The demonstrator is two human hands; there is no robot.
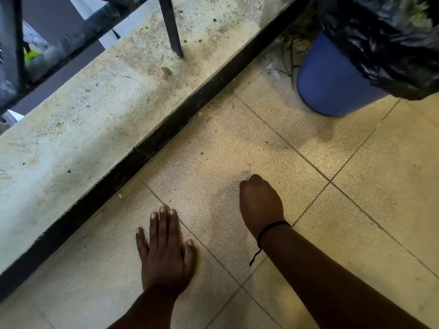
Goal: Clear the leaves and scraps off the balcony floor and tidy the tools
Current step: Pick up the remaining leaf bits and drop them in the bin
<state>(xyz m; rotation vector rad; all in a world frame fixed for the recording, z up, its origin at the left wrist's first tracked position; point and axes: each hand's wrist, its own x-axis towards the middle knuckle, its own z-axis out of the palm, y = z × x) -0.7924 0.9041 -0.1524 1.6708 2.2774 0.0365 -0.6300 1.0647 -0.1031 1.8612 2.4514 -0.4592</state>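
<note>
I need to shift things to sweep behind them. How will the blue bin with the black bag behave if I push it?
The blue bin is round and stands on smooth tile, so it should slide. Its black bag bulges over the rim, so it may be top-heavy; push low.

Beige tiled floor (356,174) with grey grout lines, warmly lit. Stained concrete ledge (95,119) along a dark skirting strip (166,129). Dark metal railing (169,24) rising from the ledge.

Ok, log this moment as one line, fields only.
left hand: flat on floor tile | right hand: fingers curled, contents hidden | blue bin: black bag | scraps: beside bin
</note>
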